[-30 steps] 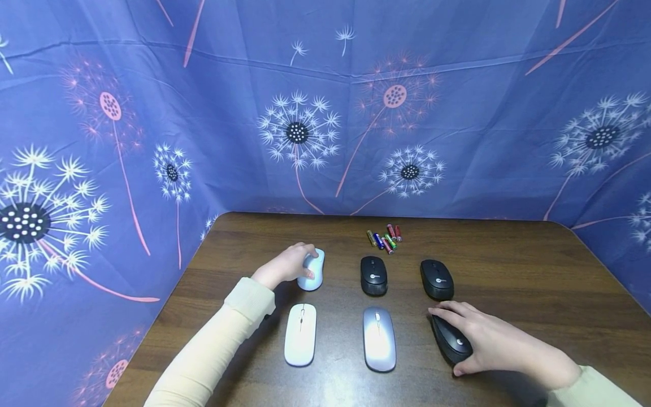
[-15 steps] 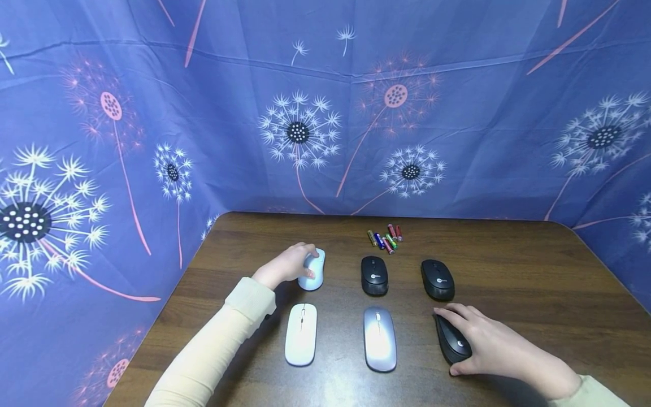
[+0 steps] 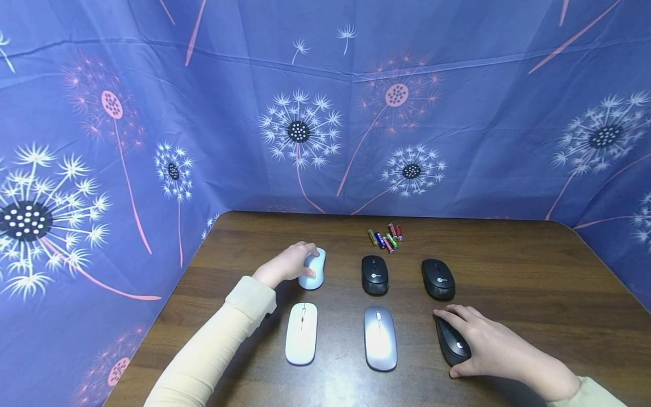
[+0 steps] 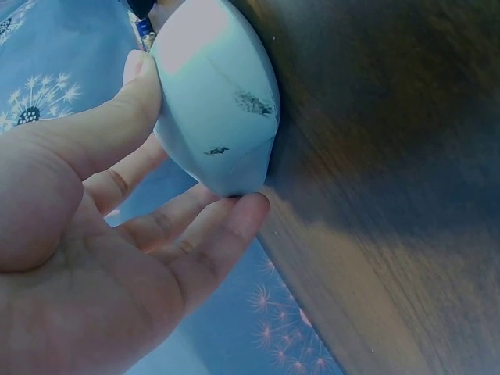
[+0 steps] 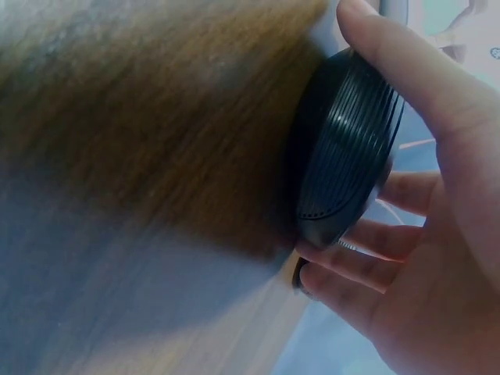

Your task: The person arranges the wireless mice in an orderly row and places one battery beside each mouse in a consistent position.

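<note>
A: What is the left hand [image 3: 287, 265] doing?

B: Gripping a pale blue, rounded plastic computer mouse [image 4: 215, 86], pinched between thumb and fingers. The mouse is at the left end of the far row (two dark smudges show on its shell in the left wrist view).

A: And the right hand [image 3: 485, 346]?

B: Curled over a black, rounded plastic mouse [image 5: 348, 141] with a finely ribbed side, thumb at one end and fingertips toward the other. That one is at the right end of the near row.

A: What lies close to the hands?

B: Nearer the person than the pale blue one, a slim white oblong mouse [image 3: 301, 333]. Just beyond the right hand, a black oval mouse [image 3: 438, 280] with a pale logo.

A: Between them?

B: A slim silvery-grey oblong mouse [image 3: 380, 339] and, behind it, a second black oval mouse [image 3: 374, 275], logo facing up too.

A: Farther out?

B: A cluster of small cylindrical batteries [image 3: 391, 242], red, green, blue and gold, on the brown wood-grain table [image 3: 534, 271]. Beyond its edge hangs a blue dandelion-print cloth [image 3: 244, 186].
</note>
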A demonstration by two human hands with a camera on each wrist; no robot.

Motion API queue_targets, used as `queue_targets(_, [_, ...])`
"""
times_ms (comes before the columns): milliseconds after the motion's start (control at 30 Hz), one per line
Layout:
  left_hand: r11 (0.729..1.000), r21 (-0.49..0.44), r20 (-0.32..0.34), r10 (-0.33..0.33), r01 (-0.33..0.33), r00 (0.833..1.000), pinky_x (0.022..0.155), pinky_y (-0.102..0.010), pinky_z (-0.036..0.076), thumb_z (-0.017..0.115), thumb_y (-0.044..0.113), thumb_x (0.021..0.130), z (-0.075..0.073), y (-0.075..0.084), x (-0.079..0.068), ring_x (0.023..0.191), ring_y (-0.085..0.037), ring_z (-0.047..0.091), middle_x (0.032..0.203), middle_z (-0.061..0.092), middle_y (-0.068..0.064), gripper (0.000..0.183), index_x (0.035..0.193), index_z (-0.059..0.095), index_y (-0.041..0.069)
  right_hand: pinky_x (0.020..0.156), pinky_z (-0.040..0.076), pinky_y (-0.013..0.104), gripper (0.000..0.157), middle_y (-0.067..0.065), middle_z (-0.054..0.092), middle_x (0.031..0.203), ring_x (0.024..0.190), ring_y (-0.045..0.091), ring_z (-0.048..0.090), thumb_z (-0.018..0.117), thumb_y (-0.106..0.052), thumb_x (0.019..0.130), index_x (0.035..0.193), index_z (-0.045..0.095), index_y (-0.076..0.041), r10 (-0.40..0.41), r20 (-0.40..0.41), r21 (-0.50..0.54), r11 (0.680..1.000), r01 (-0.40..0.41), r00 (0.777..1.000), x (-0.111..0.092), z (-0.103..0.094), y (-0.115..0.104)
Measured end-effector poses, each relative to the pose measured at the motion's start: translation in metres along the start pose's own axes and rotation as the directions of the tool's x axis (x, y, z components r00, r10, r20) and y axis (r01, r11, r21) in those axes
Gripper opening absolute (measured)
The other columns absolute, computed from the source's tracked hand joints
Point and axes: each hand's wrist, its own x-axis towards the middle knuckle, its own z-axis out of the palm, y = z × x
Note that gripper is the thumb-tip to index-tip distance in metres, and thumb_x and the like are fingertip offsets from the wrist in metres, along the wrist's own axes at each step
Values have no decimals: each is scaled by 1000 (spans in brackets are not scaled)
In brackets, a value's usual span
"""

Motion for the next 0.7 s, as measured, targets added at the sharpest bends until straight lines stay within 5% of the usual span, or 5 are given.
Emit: queue_targets(700, [1000, -6, 6, -14, 14, 1000, 102, -41, 41, 76, 18, 78, -1, 2, -1, 123, -30, 48, 131, 53, -15, 49, 123, 59, 7, 69, 52, 51, 105, 21, 47, 131, 114, 39, 50, 78, -67, 52, 134, 49, -9, 2, 15, 22, 1000, -2, 1000, -1, -2, 0])
